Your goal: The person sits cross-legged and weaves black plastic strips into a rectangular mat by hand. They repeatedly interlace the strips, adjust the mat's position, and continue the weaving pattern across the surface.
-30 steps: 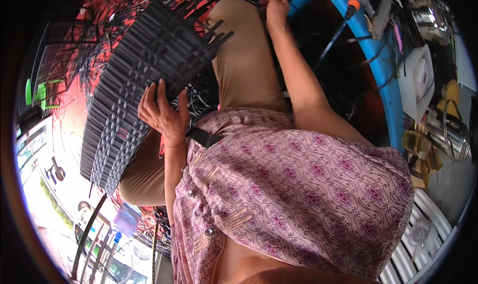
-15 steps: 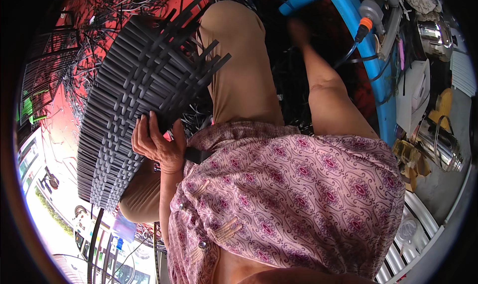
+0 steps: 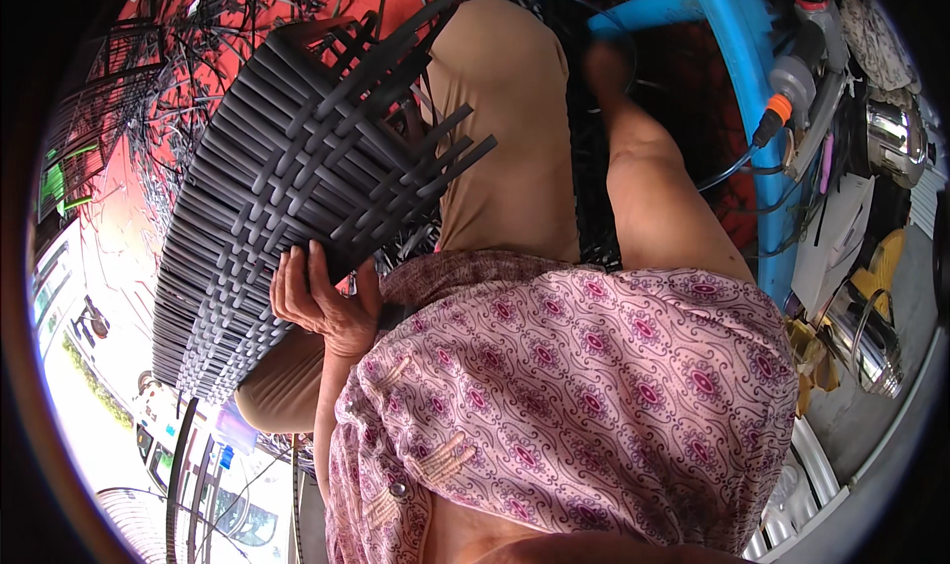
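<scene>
A dark grey panel of woven plastic rattan strips (image 3: 267,208) stands tilted across my left thigh, loose strip ends sticking out at its right side. My left hand (image 3: 322,302) grips its lower right edge, fingers against the weave and thumb apart from them. Farther off, my right arm reaches forward past my raised knee. In deep shade at its end is my right hand (image 3: 608,67), close to a blue plastic leg; its fingers are too dark and blurred to make out, as is anything in them.
Loose black strips (image 3: 188,59) litter the red floor covering. On the right stand a blue plastic frame (image 3: 742,30), a grey power tool with an orange collar (image 3: 782,99), and a shiny metal flask (image 3: 861,336). Dark metal racks (image 3: 94,119) are at the far left.
The view has shifted a little, so the panel, my knee and the blue frame appear farther right. My left hand keeps its place on the panel; the right stays extended in the shade.
</scene>
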Tool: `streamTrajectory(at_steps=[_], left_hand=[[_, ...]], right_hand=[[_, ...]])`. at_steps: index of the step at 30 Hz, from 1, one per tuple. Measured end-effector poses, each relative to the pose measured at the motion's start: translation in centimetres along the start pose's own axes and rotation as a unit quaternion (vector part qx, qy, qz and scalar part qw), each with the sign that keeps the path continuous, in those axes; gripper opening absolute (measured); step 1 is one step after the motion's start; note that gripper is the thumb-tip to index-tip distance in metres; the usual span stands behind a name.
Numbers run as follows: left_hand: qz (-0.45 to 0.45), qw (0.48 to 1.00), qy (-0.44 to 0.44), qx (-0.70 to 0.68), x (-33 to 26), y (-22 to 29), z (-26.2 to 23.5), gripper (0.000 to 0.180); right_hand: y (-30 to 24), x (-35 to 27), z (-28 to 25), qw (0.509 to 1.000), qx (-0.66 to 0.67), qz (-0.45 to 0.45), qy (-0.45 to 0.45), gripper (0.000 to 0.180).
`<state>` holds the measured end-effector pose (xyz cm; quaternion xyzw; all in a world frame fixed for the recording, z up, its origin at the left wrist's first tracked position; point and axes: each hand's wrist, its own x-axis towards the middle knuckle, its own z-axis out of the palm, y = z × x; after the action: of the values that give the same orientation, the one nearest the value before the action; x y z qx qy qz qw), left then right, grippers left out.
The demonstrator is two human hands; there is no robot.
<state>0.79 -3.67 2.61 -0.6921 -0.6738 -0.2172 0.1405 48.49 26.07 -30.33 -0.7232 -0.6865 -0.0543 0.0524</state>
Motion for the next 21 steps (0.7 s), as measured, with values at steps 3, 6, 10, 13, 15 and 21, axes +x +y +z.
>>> streamTrajectory(at_steps=[3,6,10,13,15,21], left_hand=[[0.001,1.000,-0.002,-0.002,0.1,0.0,-0.3,0.061],[0.005,1.000,0.002,-0.002,0.4,-0.2,0.2,0.060],[0.004,1.000,-0.001,-0.002,0.4,-0.2,0.0,0.060],[-0.003,1.000,0.002,0.002,0.1,-0.2,0.4,0.061],[-0.002,1.000,0.004,0.000,0.0,-0.3,0.4,0.061],[-0.001,1.000,0.009,-0.006,0.6,-0.3,0.9,0.060]], right_hand=[[1.6,0.0,1.0,0.999,-0.034,-0.018,0.000,0.017],[2.6,0.3,1.3,0.998,-0.041,-0.044,0.005,0.018],[3.4,0.3,0.3,0.996,-0.043,-0.076,-0.022,0.020],[1.5,0.5,-2.3,0.990,0.142,0.010,-0.013,0.024],[1.7,0.4,-2.4,0.991,0.131,0.025,-0.028,0.027],[4.3,1.0,1.8,0.962,0.267,0.053,-0.016,0.037]])
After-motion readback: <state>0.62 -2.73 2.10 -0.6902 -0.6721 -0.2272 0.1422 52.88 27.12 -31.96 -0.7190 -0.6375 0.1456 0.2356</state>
